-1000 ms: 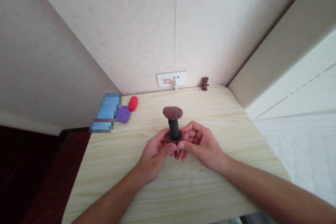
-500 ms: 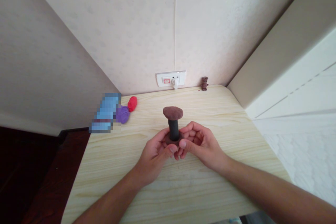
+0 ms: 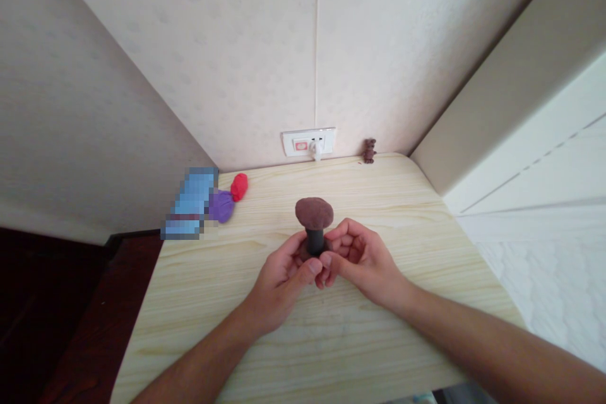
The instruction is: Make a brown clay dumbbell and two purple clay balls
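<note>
"Nearest entries?"

"My left hand point(image 3: 279, 287) and right hand point(image 3: 369, 262), one pair: fingers curled narrow, holding a brown base point(image 3: 307, 251) between them, over the table point(image 3: 237, 353)."

"Mounted on it?"

"One black stem point(image 3: 315, 242), topped by one brown cap point(image 3: 314, 213). Change noted: cap tipped more toward me than a moment ago, upper face fuller, stem more hidden. I judge the cap's top easier to inspect, its joint harder."

"Farther back?"

"One purple lump point(image 3: 222, 206); one red lump point(image 3: 239, 187), just beside it. By the wall point(image 3: 246, 63), one small brown figure point(image 3: 369, 152)."
</note>
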